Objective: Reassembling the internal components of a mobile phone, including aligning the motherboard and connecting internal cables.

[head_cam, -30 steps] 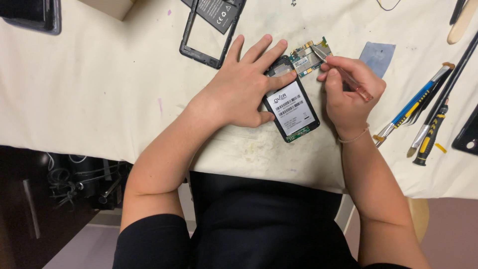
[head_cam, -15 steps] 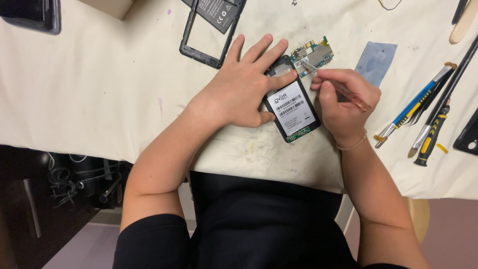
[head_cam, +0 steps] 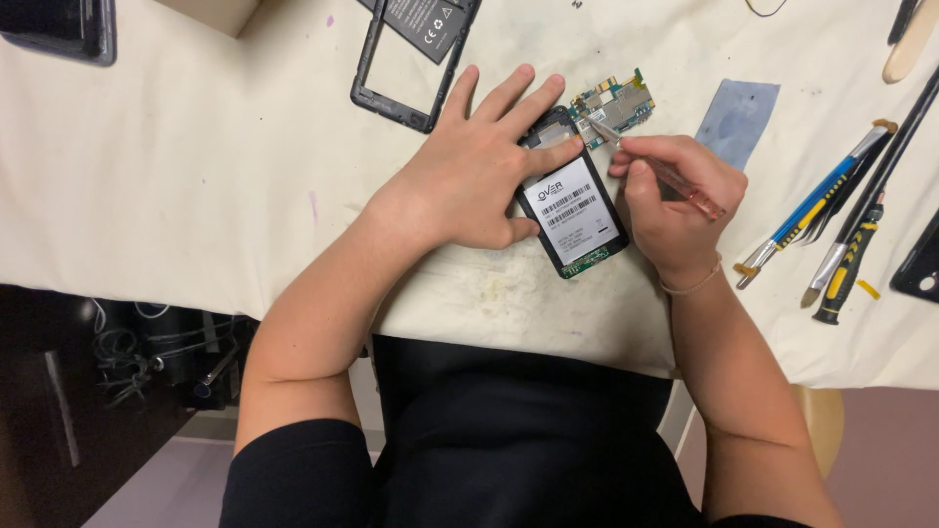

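Since a moment ago, my right hand (head_cam: 675, 200) slid its screwdriver (head_cam: 653, 168) tip off the green board (head_cam: 614, 101). Fingers grip it. My left hand (head_cam: 469, 166), fingers flat, presses the phone (head_cam: 575, 210) down between both hands.

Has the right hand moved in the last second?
Yes. The right hand slid slightly left toward the opened phone, and its screwdriver tip came down onto the circuit board.

Cloth-covered table (head_cam: 196, 176) w/ phone (head_cam: 577, 215), circuit board (head_cam: 616, 103), black frame (head_cam: 391, 68), screwdrivers (head_cam: 831, 210).
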